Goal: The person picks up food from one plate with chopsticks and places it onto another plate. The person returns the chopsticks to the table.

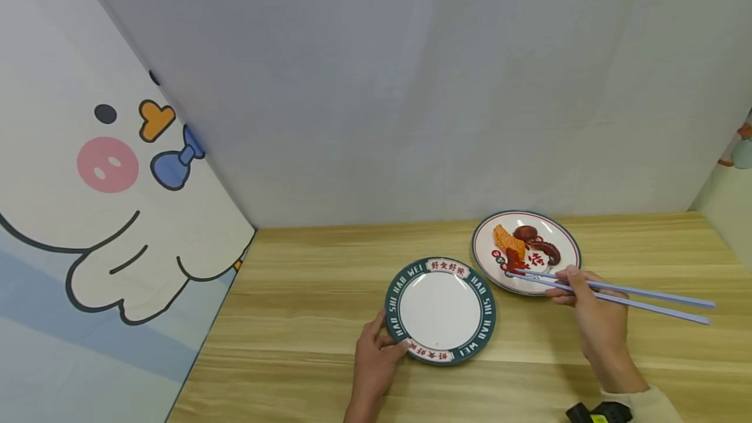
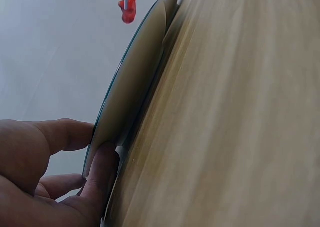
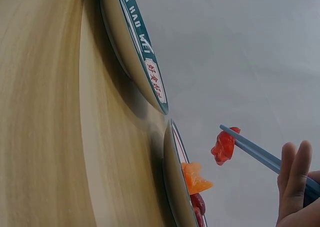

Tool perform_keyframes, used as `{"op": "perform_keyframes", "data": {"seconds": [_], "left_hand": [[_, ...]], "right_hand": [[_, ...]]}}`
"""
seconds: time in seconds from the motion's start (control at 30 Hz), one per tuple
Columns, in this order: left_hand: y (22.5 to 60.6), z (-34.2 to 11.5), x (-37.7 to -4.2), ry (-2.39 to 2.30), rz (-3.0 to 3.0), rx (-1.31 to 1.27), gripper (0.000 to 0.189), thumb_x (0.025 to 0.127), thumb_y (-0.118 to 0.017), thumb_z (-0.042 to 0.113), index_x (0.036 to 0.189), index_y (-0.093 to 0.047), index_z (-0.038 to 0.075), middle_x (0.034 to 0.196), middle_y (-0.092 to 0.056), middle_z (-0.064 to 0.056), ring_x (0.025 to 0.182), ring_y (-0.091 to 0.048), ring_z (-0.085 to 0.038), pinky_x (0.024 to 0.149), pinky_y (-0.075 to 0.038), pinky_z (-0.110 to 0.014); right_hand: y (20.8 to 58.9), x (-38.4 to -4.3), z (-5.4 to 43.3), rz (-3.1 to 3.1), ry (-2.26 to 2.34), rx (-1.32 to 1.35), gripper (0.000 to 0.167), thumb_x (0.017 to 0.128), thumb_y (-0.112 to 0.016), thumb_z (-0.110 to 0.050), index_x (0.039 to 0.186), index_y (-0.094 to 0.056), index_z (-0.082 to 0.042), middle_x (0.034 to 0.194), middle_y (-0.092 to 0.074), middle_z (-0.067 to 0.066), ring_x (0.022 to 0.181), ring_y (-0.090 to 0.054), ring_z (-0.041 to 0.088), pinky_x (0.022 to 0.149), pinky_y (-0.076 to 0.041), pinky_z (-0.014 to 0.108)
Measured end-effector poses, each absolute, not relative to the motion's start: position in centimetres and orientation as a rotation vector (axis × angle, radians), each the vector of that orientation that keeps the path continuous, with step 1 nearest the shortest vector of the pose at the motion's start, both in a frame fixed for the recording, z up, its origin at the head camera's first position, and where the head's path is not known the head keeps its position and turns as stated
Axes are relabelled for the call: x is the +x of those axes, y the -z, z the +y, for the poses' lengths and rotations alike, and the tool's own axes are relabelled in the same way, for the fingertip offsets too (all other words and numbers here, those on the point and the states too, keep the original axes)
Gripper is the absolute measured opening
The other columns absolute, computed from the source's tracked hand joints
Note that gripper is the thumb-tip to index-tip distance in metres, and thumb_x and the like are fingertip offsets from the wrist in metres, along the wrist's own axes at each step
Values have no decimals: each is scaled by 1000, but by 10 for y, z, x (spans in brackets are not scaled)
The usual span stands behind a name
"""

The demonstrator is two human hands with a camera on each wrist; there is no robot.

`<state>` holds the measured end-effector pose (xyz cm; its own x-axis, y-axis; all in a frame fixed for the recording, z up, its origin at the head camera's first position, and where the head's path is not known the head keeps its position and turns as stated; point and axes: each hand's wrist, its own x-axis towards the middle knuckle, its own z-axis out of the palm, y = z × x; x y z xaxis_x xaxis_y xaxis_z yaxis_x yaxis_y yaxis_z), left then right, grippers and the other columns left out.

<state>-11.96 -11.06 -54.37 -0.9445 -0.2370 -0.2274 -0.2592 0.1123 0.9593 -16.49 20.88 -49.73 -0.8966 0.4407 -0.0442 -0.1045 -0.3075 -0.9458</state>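
My left hand [image 1: 375,359] pinches the lower-left rim of a white plate [image 1: 439,312] with a green lettered border; the plate has nothing on it. In my right hand [image 1: 602,322] is a pair of pale blue chopsticks [image 1: 664,296], their tips pointing left. A glossy red food piece [image 3: 223,148] is held at the tips, raised above the second plate [image 1: 486,239] in the right wrist view. On that plate lie an orange ridged piece [image 1: 508,242], a round brown-red piece [image 1: 525,233] and a dark red curled piece [image 1: 549,252].
The two plates stand close together on a wood-grain table [image 1: 294,305], the food plate farther back and to the right. A pale grey cloth wall [image 1: 411,96] rises behind the table. On the left stands a panel with a cartoon print [image 1: 108,165].
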Motion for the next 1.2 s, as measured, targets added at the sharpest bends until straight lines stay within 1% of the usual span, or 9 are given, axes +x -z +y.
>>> {"op": "perform_keyframes", "data": {"seconds": [0.2, 0.37, 0.63, 0.77, 1.2], "left_hand": [[544, -110, -119, -2017, 2326, -524, 79, 81, -75, -12, 155, -46, -7, 138, -57, -18, 95, -64, -18, 72, -58, -22], [543, -111, -118, -2026, 2333, -518, 79, 81, -75, -12, 154, -46, -8, 137, -57, -19, 95, -64, -19, 72, -58, -22], [541, -110, -118, -2021, 2343, -516, 79, 80, -76, -11, 154, -47, -7, 137, -58, -18, 95, -65, -19, 71, -57, -22], [541, -110, -119, -2027, 2343, -510, 79, 80, -76, -11, 154, -46, -8, 136, -58, -18, 95, -65, -19, 71, -57, -21], [539, -111, -118, -2032, 2332, -512, 79, 80, -75, -13, 154, -46, -9, 135, -58, -19, 95, -64, -19, 71, -58, -22]], "right_hand": [[498, -166, 211, -1576, -2250, -439, 27, 105, -60, -5, 87, -78, -10, 83, -78, 1, 61, -75, 14, 56, -59, 21], [496, -167, 213, -1582, -2239, -458, 26, 106, -60, -6, 87, -78, -10, 83, -78, 0, 61, -74, 12, 57, -60, 21], [493, -167, 214, -1568, -2233, -506, 24, 105, -61, -6, 88, -78, -6, 83, -78, 3, 61, -75, 14, 56, -60, 21], [493, -168, 216, -1569, -2234, -515, 24, 105, -62, -8, 88, -78, -7, 82, -78, 3, 60, -74, 13, 57, -60, 20], [494, -170, 221, -1506, -2249, -491, 25, 105, -61, -7, 87, -78, -7, 81, -78, 3, 59, -74, 13, 57, -60, 20]]}}
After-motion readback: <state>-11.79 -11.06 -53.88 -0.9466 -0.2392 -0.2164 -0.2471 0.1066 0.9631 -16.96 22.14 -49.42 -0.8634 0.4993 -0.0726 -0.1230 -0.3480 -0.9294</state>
